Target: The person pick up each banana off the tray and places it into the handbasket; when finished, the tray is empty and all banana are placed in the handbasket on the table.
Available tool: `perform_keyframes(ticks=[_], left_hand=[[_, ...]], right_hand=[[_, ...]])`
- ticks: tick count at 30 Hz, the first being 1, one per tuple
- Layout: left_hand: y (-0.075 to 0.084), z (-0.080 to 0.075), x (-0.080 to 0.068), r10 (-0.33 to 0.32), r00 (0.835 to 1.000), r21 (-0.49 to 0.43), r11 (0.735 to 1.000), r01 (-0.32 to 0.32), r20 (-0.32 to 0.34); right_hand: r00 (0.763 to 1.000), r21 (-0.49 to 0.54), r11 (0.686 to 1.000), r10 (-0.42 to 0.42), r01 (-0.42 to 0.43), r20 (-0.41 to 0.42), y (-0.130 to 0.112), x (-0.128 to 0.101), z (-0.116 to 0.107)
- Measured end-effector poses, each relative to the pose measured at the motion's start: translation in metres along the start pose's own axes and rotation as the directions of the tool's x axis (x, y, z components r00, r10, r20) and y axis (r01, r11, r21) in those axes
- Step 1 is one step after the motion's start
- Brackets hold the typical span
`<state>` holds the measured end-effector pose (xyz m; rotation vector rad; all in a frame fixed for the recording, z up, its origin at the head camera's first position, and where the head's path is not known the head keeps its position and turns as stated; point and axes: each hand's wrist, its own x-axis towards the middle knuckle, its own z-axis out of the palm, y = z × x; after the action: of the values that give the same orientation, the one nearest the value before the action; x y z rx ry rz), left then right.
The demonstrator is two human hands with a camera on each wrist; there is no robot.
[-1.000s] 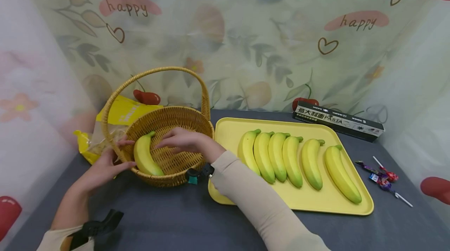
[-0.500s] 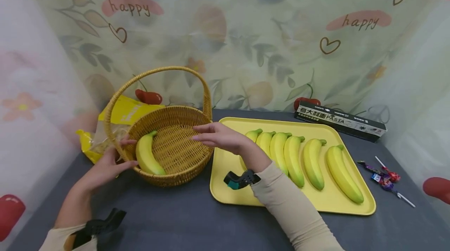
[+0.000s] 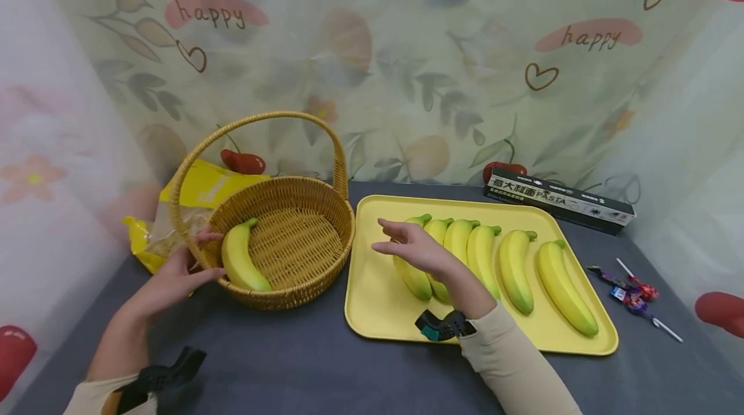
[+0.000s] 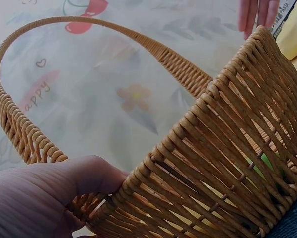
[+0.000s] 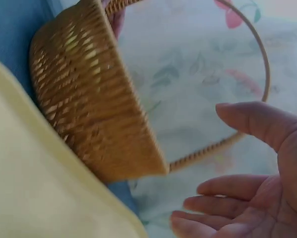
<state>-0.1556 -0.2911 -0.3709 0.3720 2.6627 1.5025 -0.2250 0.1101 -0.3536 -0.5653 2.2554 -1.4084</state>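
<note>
A round wicker basket [image 3: 302, 234] with a tall arched handle stands at the left, and one banana [image 3: 239, 257] lies inside it against the left wall. My left hand [image 3: 165, 283] grips the basket's left rim at the foot of the handle. In the left wrist view, the thumb [image 4: 96, 173] hooks over the woven rim. My right hand [image 3: 415, 247], holding nothing, is over the yellow tray [image 3: 372, 312], its fingers relaxed and pointing left. Several bananas [image 3: 514, 273] lie side by side on that tray; the right hand and forearm partly cover the leftmost ones.
Behind the basket leans a yellow and clear bag [image 3: 203, 189]. A black pasta box [image 3: 558, 199] lies at the back right, beyond the tray. Wrapped lollipops [image 3: 636, 299] are on the dark tabletop [image 3: 302, 363] to the right. A printed curtain [image 3: 395, 79] closes off the back.
My right hand has drawn out of the basket and moved right until it is over the left bananas on the tray. The left hand, the basket and its banana have stayed put.
</note>
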Motion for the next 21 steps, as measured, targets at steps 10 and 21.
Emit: perform_keyframes(ticks=[10,21], left_hand=[[0.001,0.000,0.000,-0.011,1.000,0.009,1.000,0.011,0.005],[0.001,0.000,0.000,-0.013,1.000,-0.010,1.000,0.013,0.000]], right_hand=[[0.975,-0.040,0.999,0.013,-0.023,-0.222,0.027,-0.004,-0.003],[0.936,-0.174,0.982,0.007,-0.073,-0.353,0.039,0.003,0.006]])
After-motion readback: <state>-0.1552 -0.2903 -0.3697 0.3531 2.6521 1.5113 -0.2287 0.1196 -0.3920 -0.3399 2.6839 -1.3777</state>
